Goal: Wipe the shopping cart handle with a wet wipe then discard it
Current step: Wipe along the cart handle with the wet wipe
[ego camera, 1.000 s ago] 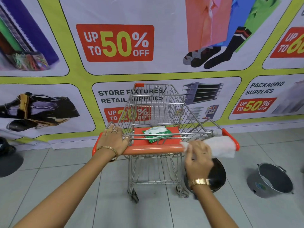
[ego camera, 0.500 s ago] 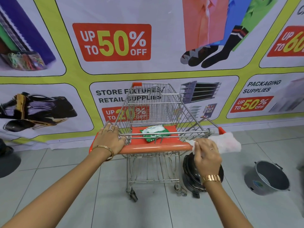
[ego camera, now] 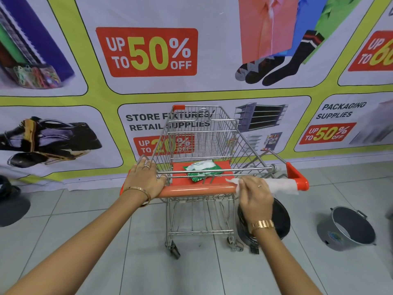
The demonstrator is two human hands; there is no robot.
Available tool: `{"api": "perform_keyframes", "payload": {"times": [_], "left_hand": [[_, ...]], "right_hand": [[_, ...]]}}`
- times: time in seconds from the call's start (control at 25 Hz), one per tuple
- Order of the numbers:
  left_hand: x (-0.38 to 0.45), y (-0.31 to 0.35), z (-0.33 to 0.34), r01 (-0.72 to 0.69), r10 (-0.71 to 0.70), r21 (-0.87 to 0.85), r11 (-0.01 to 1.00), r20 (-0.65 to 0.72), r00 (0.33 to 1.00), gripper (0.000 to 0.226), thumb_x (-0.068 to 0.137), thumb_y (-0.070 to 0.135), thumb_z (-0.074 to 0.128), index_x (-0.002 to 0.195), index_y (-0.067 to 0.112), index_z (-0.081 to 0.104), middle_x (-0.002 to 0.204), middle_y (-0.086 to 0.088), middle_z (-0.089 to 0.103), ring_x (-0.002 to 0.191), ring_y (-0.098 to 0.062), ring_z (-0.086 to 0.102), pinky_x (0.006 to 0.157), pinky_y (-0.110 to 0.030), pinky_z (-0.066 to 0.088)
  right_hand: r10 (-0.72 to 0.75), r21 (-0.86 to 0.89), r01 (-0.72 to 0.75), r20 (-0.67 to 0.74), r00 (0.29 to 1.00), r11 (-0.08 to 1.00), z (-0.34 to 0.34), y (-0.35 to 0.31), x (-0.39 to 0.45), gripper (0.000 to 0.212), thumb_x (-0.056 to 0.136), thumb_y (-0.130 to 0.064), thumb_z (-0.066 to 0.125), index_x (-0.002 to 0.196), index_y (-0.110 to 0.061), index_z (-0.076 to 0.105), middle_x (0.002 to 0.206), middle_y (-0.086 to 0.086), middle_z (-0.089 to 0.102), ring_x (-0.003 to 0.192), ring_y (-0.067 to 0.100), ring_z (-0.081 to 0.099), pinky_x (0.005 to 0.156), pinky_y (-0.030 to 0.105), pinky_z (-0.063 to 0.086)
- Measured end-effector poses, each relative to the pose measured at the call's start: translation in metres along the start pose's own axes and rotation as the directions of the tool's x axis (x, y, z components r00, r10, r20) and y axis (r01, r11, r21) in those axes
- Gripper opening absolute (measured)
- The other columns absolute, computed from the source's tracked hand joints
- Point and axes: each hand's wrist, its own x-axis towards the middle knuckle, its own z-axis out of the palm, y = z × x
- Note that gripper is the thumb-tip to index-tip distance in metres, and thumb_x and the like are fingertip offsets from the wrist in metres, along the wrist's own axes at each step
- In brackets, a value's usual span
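The wet wipe point(ego camera: 282, 185) is draped over the right part of the cart handle point(ego camera: 197, 189) and is pressed there by the right hand point(ego camera: 254, 193), fingers point(ego camera: 244, 184) curled on it. The left hand point(ego camera: 145, 177) is closed on the handle's left end, so the cart is steadied. Firm pressure should be kept along the whole bar, then the black bin point(ego camera: 282, 220) near the right is to be used
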Motion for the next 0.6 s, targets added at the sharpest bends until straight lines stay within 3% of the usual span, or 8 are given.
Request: {"api": "perform_keyframes", "payload": {"times": [0.12, 0.24, 0.36, 0.48, 0.6], "left_hand": [[0.002, 0.003, 0.001, 0.009, -0.009, -0.008, 1.000, 0.000, 1.000, 0.067, 0.092, 0.044, 0.030, 0.148, 0.008, 0.024, 0.158, -0.008, 0.022, 0.149, -0.021, 0.006, 0.122, -0.038, 0.009], [0.002, 0.001, 0.002, 0.016, -0.016, -0.017, 1.000, -0.014, 1.000, 0.066, 0.092, 0.045, 0.031, 0.147, 0.009, 0.026, 0.157, -0.007, 0.025, 0.149, -0.021, 0.007, 0.122, -0.038, 0.009], [0.002, -0.003, 0.001, 0.014, -0.014, -0.007, 1.000, -0.017, 1.000, 0.066, 0.092, 0.045, 0.031, 0.148, 0.010, 0.025, 0.158, -0.008, 0.023, 0.149, -0.021, 0.007, 0.121, -0.038, 0.009], [0.000, -0.001, 0.000, 0.018, -0.018, 0.004, 1.000, -0.023, 1.000, 0.067, 0.092, 0.045, 0.032, 0.147, 0.009, 0.025, 0.158, -0.008, 0.023, 0.149, -0.021, 0.008, 0.121, -0.038, 0.009], [0.000, 0.003, 0.001, 0.026, -0.026, 0.000, 1.000, -0.017, 1.000, 0.068, 0.091, 0.045, 0.032, 0.147, 0.008, 0.026, 0.157, -0.008, 0.024, 0.149, -0.022, 0.008, 0.121, -0.038, 0.009]], "right_hand": [[0.079, 0.029, -0.079, -0.008, 0.997, 0.996, 0.009, -0.012, -0.002, 0.029, 0.080, -0.017, 0.047, 0.077, 0.000, 0.071, 0.077, 0.014, 0.072, 0.081, 0.012, 0.049, 0.077, 0.032, 0.049], [0.003, 0.094, -0.008, 0.054, 0.999, 0.996, 0.035, -0.052, -0.014, 0.027, 0.080, -0.015, 0.047, 0.077, -0.004, 0.071, 0.079, 0.009, 0.073, 0.085, 0.011, 0.051, 0.086, 0.027, 0.039], [-0.111, 0.123, 0.099, 0.093, 0.990, 0.988, 0.032, -0.042, -0.008, 0.023, 0.079, -0.011, 0.048, 0.073, -0.003, 0.069, 0.074, 0.009, 0.072, 0.076, 0.015, 0.057, 0.077, 0.024, 0.040], [-0.061, 0.029, 0.059, 0.060, 0.996, 0.998, 0.011, -0.007, 0.003, 0.027, 0.081, -0.015, 0.047, 0.072, -0.001, 0.069, 0.067, 0.012, 0.069, 0.064, 0.023, 0.059, 0.069, 0.024, 0.038], [0.021, 0.027, -0.022, 0.046, 0.999, 0.999, 0.009, -0.011, 0.002, 0.030, 0.081, -0.018, 0.046, 0.072, 0.000, 0.069, 0.065, 0.013, 0.069, 0.067, 0.018, 0.053, 0.069, 0.027, 0.039]]}}
